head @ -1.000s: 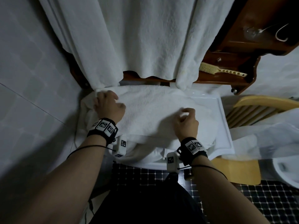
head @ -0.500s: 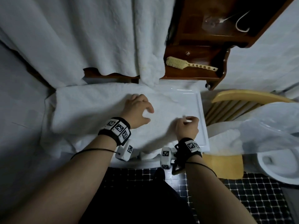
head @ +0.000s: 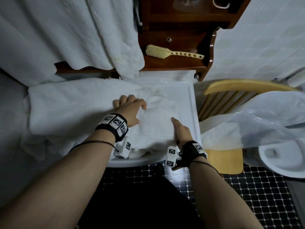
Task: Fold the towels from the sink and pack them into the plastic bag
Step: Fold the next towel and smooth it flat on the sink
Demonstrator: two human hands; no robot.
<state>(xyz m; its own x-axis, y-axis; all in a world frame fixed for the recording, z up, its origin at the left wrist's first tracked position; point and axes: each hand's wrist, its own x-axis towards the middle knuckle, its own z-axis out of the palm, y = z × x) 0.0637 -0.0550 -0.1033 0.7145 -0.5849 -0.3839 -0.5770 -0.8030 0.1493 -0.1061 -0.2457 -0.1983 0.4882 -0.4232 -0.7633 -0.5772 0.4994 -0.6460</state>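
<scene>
Here, the left hand lay flat on the white towel; I could not tell if the right hand held it.

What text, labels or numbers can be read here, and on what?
No readable words or numbers.
Left wristband and right wristband: black-and-white square code tags only, no letters.
Any small print beside the tags: too small to read.
Brush, bag, towel: no print seen.

Single head-worn view, steeply downward, close over the sink edge.
</scene>
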